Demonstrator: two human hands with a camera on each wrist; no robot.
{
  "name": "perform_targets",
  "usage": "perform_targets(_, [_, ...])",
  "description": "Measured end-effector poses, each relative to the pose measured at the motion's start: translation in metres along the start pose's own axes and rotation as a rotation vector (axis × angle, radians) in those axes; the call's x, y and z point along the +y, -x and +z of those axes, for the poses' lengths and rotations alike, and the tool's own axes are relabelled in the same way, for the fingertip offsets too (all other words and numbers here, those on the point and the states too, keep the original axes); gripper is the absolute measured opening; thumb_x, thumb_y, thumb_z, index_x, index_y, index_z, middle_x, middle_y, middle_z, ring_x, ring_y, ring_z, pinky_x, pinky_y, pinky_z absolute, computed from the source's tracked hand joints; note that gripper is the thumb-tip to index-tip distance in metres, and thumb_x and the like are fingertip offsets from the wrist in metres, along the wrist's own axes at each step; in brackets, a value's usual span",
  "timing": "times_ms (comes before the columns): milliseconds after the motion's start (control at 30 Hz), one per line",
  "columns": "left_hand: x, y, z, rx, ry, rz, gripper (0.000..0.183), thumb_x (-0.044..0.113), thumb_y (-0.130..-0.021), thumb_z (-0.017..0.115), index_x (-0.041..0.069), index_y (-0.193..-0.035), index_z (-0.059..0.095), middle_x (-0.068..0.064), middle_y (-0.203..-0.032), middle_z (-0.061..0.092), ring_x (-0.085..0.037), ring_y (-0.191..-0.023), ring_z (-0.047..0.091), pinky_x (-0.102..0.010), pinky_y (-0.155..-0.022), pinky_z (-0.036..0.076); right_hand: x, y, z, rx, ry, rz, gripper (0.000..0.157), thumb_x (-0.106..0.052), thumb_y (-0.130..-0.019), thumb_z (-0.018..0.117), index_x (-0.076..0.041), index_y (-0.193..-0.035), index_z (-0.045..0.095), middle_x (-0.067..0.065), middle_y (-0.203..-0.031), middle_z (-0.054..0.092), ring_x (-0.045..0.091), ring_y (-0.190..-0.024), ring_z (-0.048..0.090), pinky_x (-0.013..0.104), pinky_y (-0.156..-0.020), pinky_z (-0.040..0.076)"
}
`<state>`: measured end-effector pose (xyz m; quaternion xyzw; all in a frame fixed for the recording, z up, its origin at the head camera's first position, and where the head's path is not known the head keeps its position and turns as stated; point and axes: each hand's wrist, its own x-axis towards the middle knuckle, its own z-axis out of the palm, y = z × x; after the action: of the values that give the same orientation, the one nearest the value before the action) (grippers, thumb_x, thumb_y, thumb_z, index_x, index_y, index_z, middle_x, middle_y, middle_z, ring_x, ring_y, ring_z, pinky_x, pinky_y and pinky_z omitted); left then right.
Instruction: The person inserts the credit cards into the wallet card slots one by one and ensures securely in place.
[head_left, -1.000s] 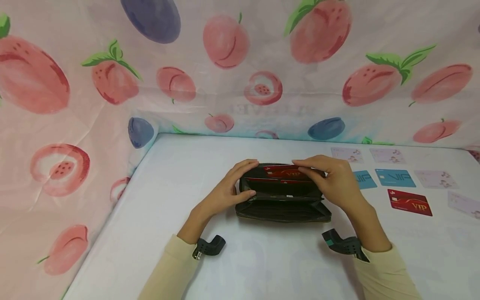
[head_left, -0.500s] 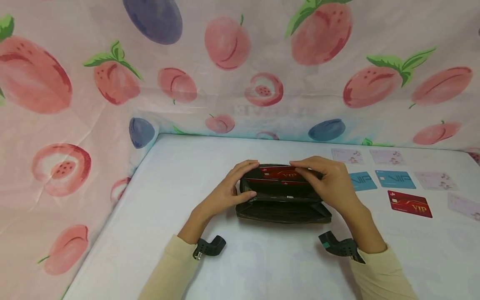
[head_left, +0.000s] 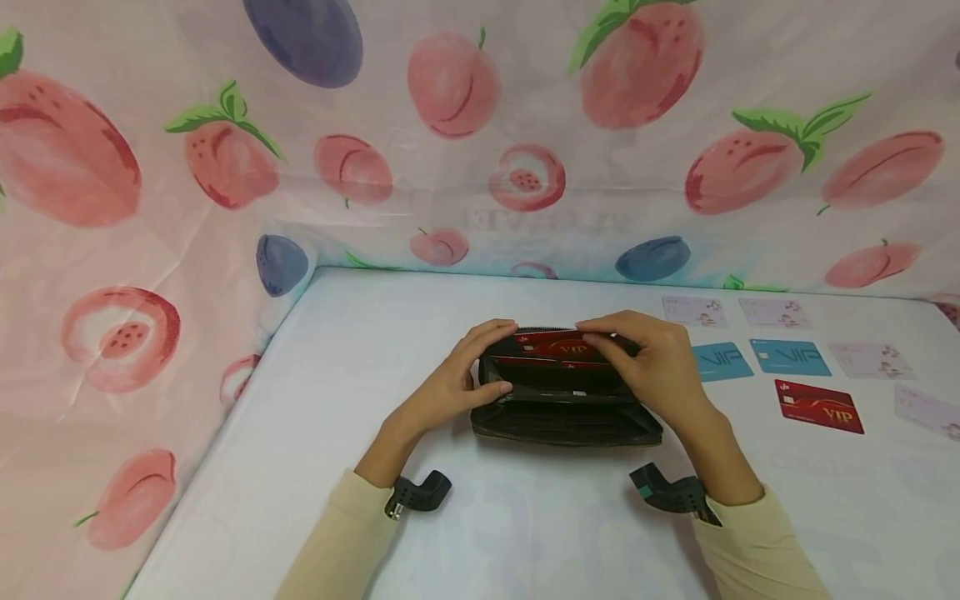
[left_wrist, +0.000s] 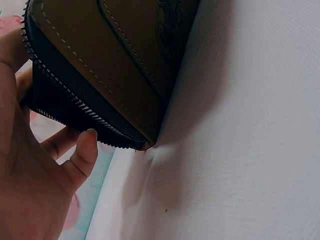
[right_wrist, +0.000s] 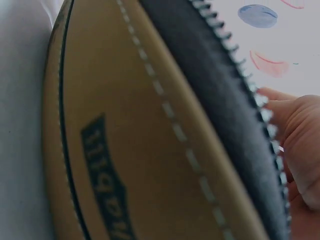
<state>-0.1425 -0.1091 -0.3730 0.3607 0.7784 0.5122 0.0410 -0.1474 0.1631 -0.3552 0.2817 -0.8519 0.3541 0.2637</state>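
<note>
An unzipped long wallet [head_left: 566, 427] stands on the table with its dark compartments spread toward me. My left hand [head_left: 450, 379] grips its left end, thumb on the inside and fingers behind. At the back section, my right hand [head_left: 663, 358] pinches a red VIP card [head_left: 547, 342] by its right part, the card lying along the slots. Edges of other red cards show just below it. The left wrist view has the wallet's brown stitched outside [left_wrist: 110, 60] and toothed zip. In the right wrist view the wallet hides most of the card and some fingers.
On the white table [head_left: 360, 358], loose cards lie at the right: a red VIP card [head_left: 819, 407], two blue VIP cards [head_left: 791, 357], and several pale pink ones [head_left: 872, 359]. A fruit-print cloth [head_left: 450, 192] rises behind and at the left.
My right hand has moved slightly left, carrying the red card a little further left along the wallet's back section. The left hand keeps its grip in place.
</note>
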Motion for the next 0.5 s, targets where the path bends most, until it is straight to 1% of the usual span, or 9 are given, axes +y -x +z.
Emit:
perform_targets(67, [0.0022,0.0000,-0.0004,0.000,-0.004,-0.008,0.064,0.001,-0.089,0.065,0.000,-0.145,0.033,-0.015,-0.150,0.027,-0.024,-0.135,0.026,-0.044,-0.061,0.039,-0.0007,-0.0005,0.0014,0.001,-0.002,-0.008,0.029,0.001,-0.076,0.078,-0.014,-0.101,0.077,-0.003,-0.092,0.072,0.012,-0.083,0.066,0.021,-0.071,0.048])
perform_targets(133, [0.0028,-0.0002,-0.0005,0.001,-0.010,-0.013,0.065,0.001,-0.089,0.065,-0.001,-0.145,0.033,-0.015,-0.150,0.027,-0.023,-0.133,0.027,-0.041,-0.059,0.039,-0.0015,-0.0008,0.0030,0.000,-0.005,-0.020,0.029,0.001,-0.076,0.078,-0.014,-0.101,0.077,-0.003,-0.092,0.072,0.012,-0.083,0.066,0.019,-0.073,0.047])
perform_targets(167, [0.0028,-0.0004,-0.0004,0.002,-0.009,-0.013,0.065,0.000,-0.089,0.065,-0.001,-0.145,0.033,-0.016,-0.150,0.027,-0.023,-0.134,0.027,-0.040,-0.063,0.040,-0.0019,-0.0009,0.0038,-0.001,-0.006,-0.027,0.030,0.001,-0.076,0.079,-0.014,-0.101,0.077,-0.003,-0.092,0.072,0.012,-0.083,0.067,0.018,-0.073,0.047])
perform_targets(233, [0.0024,-0.0002,-0.0003,0.003,-0.012,-0.017,0.066,0.001,-0.089,0.066,-0.002,-0.145,0.033,-0.016,-0.150,0.027,-0.023,-0.131,0.028,-0.037,-0.059,0.039,-0.0023,-0.0010,0.0057,-0.003,-0.020,-0.038,0.030,0.002,-0.075,0.079,-0.014,-0.101,0.077,-0.002,-0.092,0.072,0.013,-0.083,0.067,0.019,-0.073,0.047])
perform_targets(267, [0.0025,-0.0003,-0.0003,0.004,-0.011,-0.018,0.066,0.001,-0.089,0.066,-0.002,-0.145,0.033,-0.016,-0.150,0.027,-0.023,-0.133,0.027,-0.037,-0.065,0.041,-0.0026,-0.0010,0.0064,-0.002,-0.022,-0.042,0.030,0.002,-0.075,0.079,-0.014,-0.101,0.077,-0.003,-0.092,0.072,0.013,-0.083,0.067,0.020,-0.073,0.048])
perform_targets(367, [0.0024,-0.0002,-0.0005,0.001,0.002,-0.026,0.067,0.001,-0.089,0.066,-0.002,-0.146,0.032,-0.016,-0.150,0.026,-0.025,-0.131,0.028,-0.037,-0.066,0.042,-0.0033,-0.0009,0.0080,0.001,-0.032,-0.047,0.030,0.003,-0.075,0.079,-0.014,-0.101,0.077,-0.003,-0.092,0.072,0.013,-0.083,0.067,0.022,-0.073,0.048])
perform_targets(400, [0.0025,-0.0001,-0.0006,0.000,0.007,-0.030,0.067,0.001,-0.089,0.066,-0.001,-0.146,0.031,-0.016,-0.150,0.026,-0.025,-0.129,0.029,-0.037,-0.062,0.042,-0.0034,-0.0009,0.0085,0.002,-0.035,-0.047,0.030,0.003,-0.075,0.078,-0.013,-0.101,0.077,-0.003,-0.092,0.072,0.013,-0.084,0.067,0.022,-0.073,0.049])
perform_targets(467, [0.0029,-0.0003,-0.0009,-0.004,0.020,-0.036,0.067,0.002,-0.089,0.066,-0.001,-0.146,0.031,-0.015,-0.150,0.025,-0.027,-0.128,0.030,-0.038,-0.064,0.043,-0.0035,-0.0009,0.0094,0.004,-0.035,-0.052,0.030,0.003,-0.075,0.078,-0.013,-0.101,0.077,-0.003,-0.093,0.072,0.013,-0.084,0.067,0.024,-0.073,0.049])
perform_targets(500, [0.0031,-0.0003,-0.0010,-0.006,0.027,-0.040,0.067,0.002,-0.089,0.065,-0.001,-0.147,0.031,-0.015,-0.150,0.025,-0.028,-0.126,0.031,-0.038,-0.059,0.042,-0.0033,-0.0010,0.0100,0.005,-0.036,-0.054,0.030,0.003,-0.075,0.078,-0.013,-0.101,0.076,-0.002,-0.093,0.072,0.013,-0.084,0.067,0.024,-0.073,0.050])
